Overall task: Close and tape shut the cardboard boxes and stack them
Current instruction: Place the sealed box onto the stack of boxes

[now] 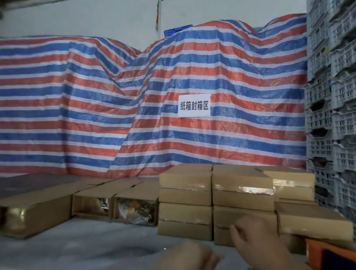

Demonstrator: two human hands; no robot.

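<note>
Taped boxes (214,197) stand stacked toward the desk's (74,248) right edge; three open boxes (91,203) wait leftward. Left hand (197,260) and right hand (251,231) seemingly hold nothing, grip loosely curled.

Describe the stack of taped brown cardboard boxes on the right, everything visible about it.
The stack of taped brown cardboard boxes stands on the pale table surface, right of three open-ended cardboard boxes lying on their sides. The boxes are flat, rectangular, plain brown, piled in several columns a few layers high, the rightmost columns lower. Glossy clear tape shows along some front edges. The stack looks closed and fairly square. The right hand reaches to the front box; contact is unclear. Grey plastic crates rise beside it.
</note>
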